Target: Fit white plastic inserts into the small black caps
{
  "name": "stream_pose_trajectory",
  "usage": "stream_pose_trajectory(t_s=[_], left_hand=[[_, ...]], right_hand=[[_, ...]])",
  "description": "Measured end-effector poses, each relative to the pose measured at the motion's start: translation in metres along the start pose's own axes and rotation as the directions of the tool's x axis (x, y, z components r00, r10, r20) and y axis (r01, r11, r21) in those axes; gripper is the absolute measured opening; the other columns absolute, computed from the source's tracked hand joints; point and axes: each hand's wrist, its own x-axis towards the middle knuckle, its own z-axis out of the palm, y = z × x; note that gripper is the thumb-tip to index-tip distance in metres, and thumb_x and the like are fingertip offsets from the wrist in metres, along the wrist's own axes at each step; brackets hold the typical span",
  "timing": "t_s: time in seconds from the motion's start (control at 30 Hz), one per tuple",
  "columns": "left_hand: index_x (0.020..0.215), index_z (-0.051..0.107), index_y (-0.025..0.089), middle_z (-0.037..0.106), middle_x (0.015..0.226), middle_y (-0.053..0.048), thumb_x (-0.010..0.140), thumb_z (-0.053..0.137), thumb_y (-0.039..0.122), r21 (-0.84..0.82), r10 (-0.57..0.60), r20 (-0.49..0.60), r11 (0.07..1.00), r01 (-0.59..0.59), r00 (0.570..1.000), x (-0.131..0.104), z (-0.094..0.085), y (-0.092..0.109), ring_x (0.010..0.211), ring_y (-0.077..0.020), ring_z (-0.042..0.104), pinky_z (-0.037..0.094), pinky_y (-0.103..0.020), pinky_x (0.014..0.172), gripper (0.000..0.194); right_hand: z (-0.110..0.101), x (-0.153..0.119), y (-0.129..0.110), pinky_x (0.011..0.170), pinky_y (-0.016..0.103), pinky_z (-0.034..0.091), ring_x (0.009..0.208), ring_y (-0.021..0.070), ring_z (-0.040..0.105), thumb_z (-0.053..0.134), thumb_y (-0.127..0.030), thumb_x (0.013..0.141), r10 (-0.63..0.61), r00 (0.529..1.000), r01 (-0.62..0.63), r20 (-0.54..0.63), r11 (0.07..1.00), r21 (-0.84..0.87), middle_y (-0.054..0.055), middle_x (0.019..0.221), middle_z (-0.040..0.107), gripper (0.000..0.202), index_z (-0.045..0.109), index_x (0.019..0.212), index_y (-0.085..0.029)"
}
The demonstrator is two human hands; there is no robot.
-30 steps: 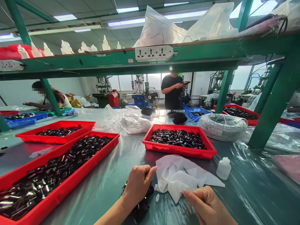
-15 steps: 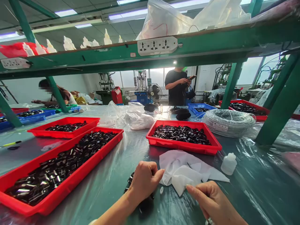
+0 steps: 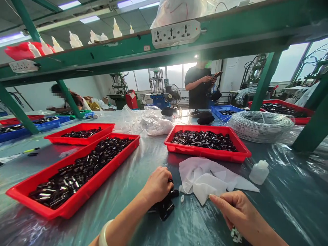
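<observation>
My left hand (image 3: 159,184) is closed, with a glossy black piece (image 3: 170,180) showing at its fingers. Under and beside it lie more black pieces (image 3: 165,209) on the film-covered table. My right hand (image 3: 237,209) has its fingers curled, thumb and forefinger together by the corner of a white cloth (image 3: 202,181). Several small white pieces (image 3: 236,235) show below its curled fingers; what the fingertips pinch is too small to make out. Between the hands lies a small white oval piece (image 3: 182,198).
Red trays of black pieces stand at the left (image 3: 74,205), behind it (image 3: 79,139) and ahead (image 3: 208,155). A white bottle (image 3: 259,172) and a wire coil (image 3: 260,128) are at the right. A green shelf beam (image 3: 115,56) crosses overhead. Two people are beyond the table.
The view has shifted, so the trays sit further right and higher in the picture. My left hand has turned, uncovering more of the black pieces beneath. My right hand keeps its curled pose.
</observation>
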Motion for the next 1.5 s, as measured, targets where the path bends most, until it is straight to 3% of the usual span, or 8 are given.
stream_pose_trajectory(t_s=[0.2, 0.33, 0.53, 0.63, 1.07, 1.27, 1.4, 1.5], left_hand=[[0.073, 0.057, 0.015, 0.06, 0.072, -0.006, 0.073, 0.052, 0.02, -0.177, -0.072, -0.067, 0.982, 0.06, 0.995, 0.0, 0.002, 0.007, 0.075, -0.019, 0.056, 0.04, -0.03, 0.068, 0.008], [0.091, 0.049, 0.016, 0.064, 0.076, -0.004, 0.084, 0.04, 0.041, -0.45, -0.063, 0.047, 0.89, 0.077, 0.997, -0.003, 0.001, 0.021, 0.052, -0.0124, 0.057, 0.042, -0.023, 0.047, 0.027], [0.091, 0.046, 0.015, 0.066, 0.079, -0.007, 0.076, 0.059, 0.044, -0.883, -0.022, 0.252, 0.403, 0.239, 0.967, -0.011, 0.004, 0.034, 0.055, -0.0137, 0.064, 0.045, -0.015, 0.045, 0.035], [0.091, 0.047, 0.014, 0.066, 0.08, -0.009, 0.076, 0.061, 0.044, -0.905, -0.03, 0.278, 0.326, 0.273, 0.96, -0.014, 0.004, 0.036, 0.058, -0.0158, 0.066, 0.047, -0.015, 0.046, 0.036], [0.089, 0.049, 0.013, 0.066, 0.084, -0.012, 0.083, 0.05, 0.049, -0.925, 0.038, 0.318, 0.23, 0.301, 0.947, -0.019, 0.003, 0.045, 0.062, -0.0192, 0.067, 0.049, -0.017, 0.048, 0.036], [0.092, 0.052, 0.012, 0.066, 0.085, -0.012, 0.083, 0.051, 0.049, -0.929, 0.046, 0.321, 0.208, 0.305, 0.946, -0.019, 0.007, 0.045, 0.061, -0.0182, 0.067, 0.049, -0.017, 0.048, 0.038], [0.091, 0.054, 0.011, 0.066, 0.084, -0.011, 0.079, 0.059, 0.042, -0.924, 0.055, 0.323, 0.236, 0.302, 0.945, -0.021, 0.009, 0.043, 0.062, -0.0174, 0.067, 0.049, -0.015, 0.048, 0.033], [0.093, 0.057, 0.01, 0.066, 0.084, -0.01, 0.075, 0.064, 0.035, -0.92, 0.062, 0.316, 0.263, 0.29, 0.947, -0.022, 0.01, 0.043, 0.063, -0.0162, 0.067, 0.048, -0.014, 0.048, 0.031]], right_hand=[[0.001, 0.0, -0.001, 0.047, 0.026, 0.017, 0.043, 0.0082, 0.023, 0.043, -0.062, 0.079, 0.006, 1.0, -0.006, -0.001, 1.0, -0.01, -0.001, 0.038, 0.032, 0.059, 0.032, 0.041, -0.019], [0.001, 0.0, 0.003, 0.047, 0.026, 0.018, 0.042, 0.0082, 0.024, 0.044, -0.062, 0.079, -0.006, 1.0, 0.006, -0.002, 1.0, -0.018, -0.001, 0.038, 0.032, 0.059, 0.035, 0.04, -0.018], [0.001, 0.001, 0.007, 0.046, 0.025, 0.019, 0.042, 0.008, 0.025, 0.042, -0.063, 0.08, -0.005, 1.0, 0.005, 0.007, 1.0, -0.014, -0.001, 0.039, 0.032, 0.061, 0.037, 0.041, -0.017], [0.001, 0.001, 0.006, 0.045, 0.025, 0.018, 0.042, 0.0077, 0.025, 0.041, -0.063, 0.081, 0.003, 1.0, -0.002, 0.022, 0.999, -0.034, -0.002, 0.04, 0.03, 0.061, 0.039, 0.042, -0.016], [0.002, 0.0, 0.011, 0.045, 0.024, 0.018, 0.044, 0.0079, 0.024, 0.038, -0.065, 0.081, -0.027, 0.999, 0.031, 0.038, 0.994, -0.108, -0.003, 0.043, 0.028, 0.062, 0.04, 0.045, -0.016], [0.001, -0.001, 0.014, 0.045, 0.024, 0.021, 0.045, 0.0083, 0.026, 0.034, -0.06, 0.085, -0.15, 0.989, 0.14, -0.016, 0.952, -0.272, -0.002, 0.045, 0.03, 0.058, 0.036, 0.047, -0.016], [-0.002, -0.002, 0.007, 0.044, 0.022, 0.025, 0.045, 0.0082, 0.031, 0.039, -0.046, 0.09, -0.422, 0.905, 0.37, -0.047, 0.838, -0.402, -0.002, 0.048, 0.035, 0.05, 0.035, 0.05, -0.016], [-0.015, 0.001, 0.0, 0.056, 0.022, 0.04, 0.061, 0.0103, 0.049, 0.047, -0.037, 0.088, -0.597, 0.747, 0.427, -0.293, 0.768, -0.478, 0.0, 0.076, 0.057, 0.027, 0.056, 0.071, -0.019]])
